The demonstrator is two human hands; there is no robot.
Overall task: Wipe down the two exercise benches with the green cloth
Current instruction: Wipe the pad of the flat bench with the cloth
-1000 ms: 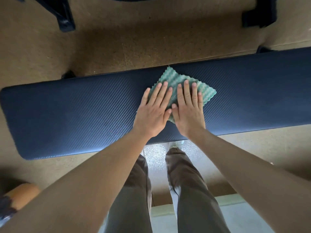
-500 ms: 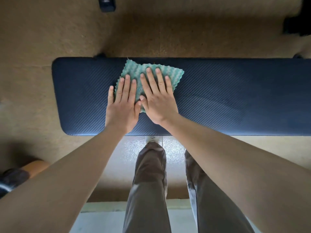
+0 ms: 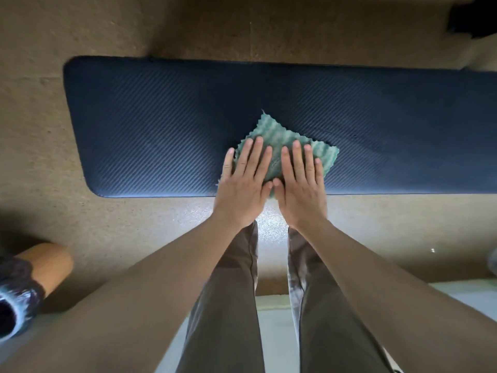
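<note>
Your left hand, right hand: flat on wavy green cloth
Straight fingers pin it; dark blue padded desk runs rightward.

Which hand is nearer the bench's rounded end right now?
Left. The left hand presses the green cloth on the side toward the bench's rounded end; the right hand lies just beyond it.

No text, label, brand, number or sign can be read. The dark blue ribbed padded bench top carries only its diagonal weave. The green wavy-textured cloth, lying on the top's 6 o'clock edge, carries only pale stripes. At 8 o'clock in the view, the dark mottled rounded object has pale marks too blurred to tell as writing.
</note>
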